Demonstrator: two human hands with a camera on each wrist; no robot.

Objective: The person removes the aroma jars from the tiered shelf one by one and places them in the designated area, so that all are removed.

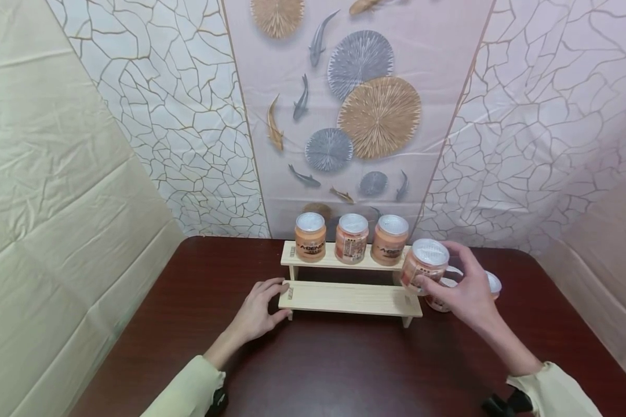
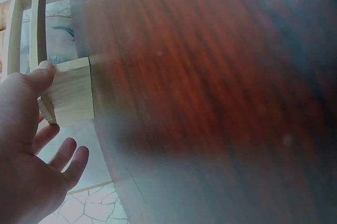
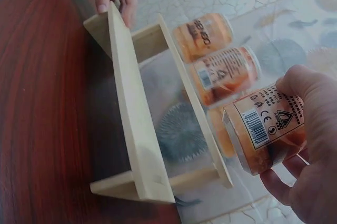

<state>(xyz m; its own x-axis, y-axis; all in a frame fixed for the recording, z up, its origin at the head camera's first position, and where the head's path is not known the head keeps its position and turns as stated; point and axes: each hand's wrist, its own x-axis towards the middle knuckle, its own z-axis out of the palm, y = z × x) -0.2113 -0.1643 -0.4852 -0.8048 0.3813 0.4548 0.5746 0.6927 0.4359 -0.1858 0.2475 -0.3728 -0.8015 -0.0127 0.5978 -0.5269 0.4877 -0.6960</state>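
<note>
Wooden rack [image 1: 347, 298] has left fingers [image 1: 272, 286] pinching its left edge, right fingers [image 3: 276, 187] gripping a jar [image 1: 422, 267] in midair.

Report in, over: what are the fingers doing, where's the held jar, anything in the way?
Left fingers touching the rack's left end. Right fingers gripping a jar by its right end. Possible obstacles: three jars on the upper shelf.

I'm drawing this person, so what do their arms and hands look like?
The left hand and right hand wear no gloves. Both arms have pale cream-yellow sleeves ending at the wrists. Something black shows beside each cuff, too unclear to name.
</note>
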